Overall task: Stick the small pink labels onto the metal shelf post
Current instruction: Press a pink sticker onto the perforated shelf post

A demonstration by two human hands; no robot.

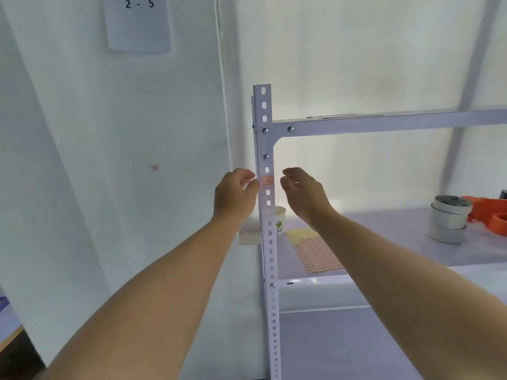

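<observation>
A white perforated metal shelf post (270, 242) stands upright in the middle of the view. One small pink label (267, 181) is stuck on its front face, below the upper bolts. My left hand (237, 193) is just left of the post at label height, fingers loosely curled, thumb close to the label's edge. My right hand (303, 192) hovers just right of the post, fingers curled and apart, holding nothing visible. A sheet of pink labels (318, 255) lies on the shelf board (397, 229) behind my right forearm.
A paper cup (280, 223) stands on the shelf behind the post. Stacked white tape rolls (448, 219) and an orange tape dispenser (491, 212) sit at the right. The upper shelf beam (384, 123) crosses above. A wall with a paper sign (138, 23) is at left.
</observation>
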